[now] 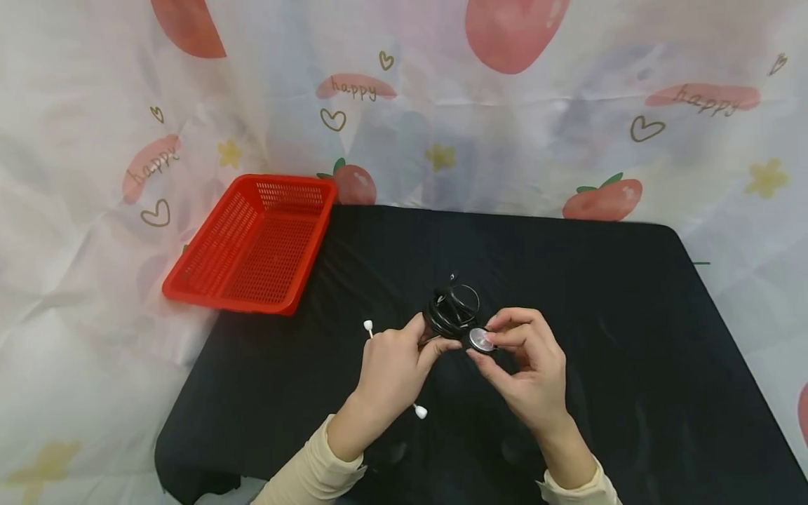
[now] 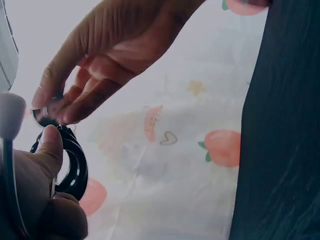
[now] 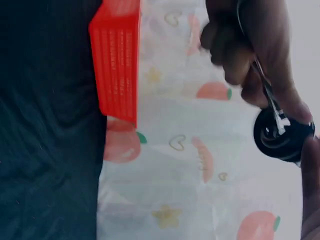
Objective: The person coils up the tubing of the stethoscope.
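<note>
A stethoscope with its black tubing (image 1: 445, 321) wound into a coil is held up over the black table, in the middle of the head view. My left hand (image 1: 390, 365) grips the coil and the metal ear tubes, thumb along the near side. White ear tips (image 1: 421, 412) stick out on either side of that hand. Close by, my right hand (image 1: 532, 366) pinches the round silver chest piece (image 1: 478, 340) between thumb and fingers, right beside the coil. The left wrist view shows the coil (image 2: 80, 170) below the right fingers; in the right wrist view, dark coiled tubing (image 3: 284, 139) hangs at the left thumb.
A red plastic basket (image 1: 309, 270) with slotted walls stands at the table's back left corner. Black cloth covers the table (image 1: 618, 337). Behind it hangs a pale curtain (image 1: 404, 154) printed with fruit, hearts and stars.
</note>
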Motion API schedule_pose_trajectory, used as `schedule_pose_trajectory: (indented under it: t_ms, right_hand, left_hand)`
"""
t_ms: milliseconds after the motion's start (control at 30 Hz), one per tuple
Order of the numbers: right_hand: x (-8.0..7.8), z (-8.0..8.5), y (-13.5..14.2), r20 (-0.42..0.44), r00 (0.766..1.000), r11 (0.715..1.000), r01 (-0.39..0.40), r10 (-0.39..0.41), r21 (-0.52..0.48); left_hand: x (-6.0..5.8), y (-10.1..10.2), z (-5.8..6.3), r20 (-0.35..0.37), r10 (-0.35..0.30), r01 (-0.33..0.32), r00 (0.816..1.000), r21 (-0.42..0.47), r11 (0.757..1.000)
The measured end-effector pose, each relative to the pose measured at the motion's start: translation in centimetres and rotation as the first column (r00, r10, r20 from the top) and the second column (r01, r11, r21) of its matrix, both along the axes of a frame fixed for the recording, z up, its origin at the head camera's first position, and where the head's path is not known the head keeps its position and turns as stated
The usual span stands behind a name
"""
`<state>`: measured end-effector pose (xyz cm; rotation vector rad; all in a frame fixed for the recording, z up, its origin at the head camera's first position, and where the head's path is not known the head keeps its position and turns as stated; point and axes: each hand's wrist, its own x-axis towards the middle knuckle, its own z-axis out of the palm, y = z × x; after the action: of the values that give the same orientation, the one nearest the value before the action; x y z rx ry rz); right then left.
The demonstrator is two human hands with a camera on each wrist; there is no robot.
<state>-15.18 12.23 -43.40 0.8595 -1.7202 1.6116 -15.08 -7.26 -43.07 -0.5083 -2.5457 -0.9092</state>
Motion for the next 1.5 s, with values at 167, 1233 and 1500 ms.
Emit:
schedule_pose_trajectory:
  t_ms: [167, 1233, 1500]
  right_hand:
    - [1.3, 0.6, -0.2, 0.282, 0.954, 0.986, -0.058, 0.101, -0.157]
    - [-7.6, 5.8, -0.3, -0.517, 0.847, 0.983, -0.033, 0.124, 0.180]
    - [-7.3, -4.1, 2.3, 0.136, 0.943, 0.929, -0.326, 0.305, 0.174]
  left_hand:
    - [-0.1, -0.2, 0.3, -0.046, -0.029, 0.029, 0.999, -0.007, 1.000]
    - [3.4, 1.6, 1.5, 0.376, -0.640, 0.706, 0.670, -0.054, 0.706]
    - [3.0, -0.9, 3.0, 0.083, -0.384, 0.385, 0.920, -0.003, 0.923]
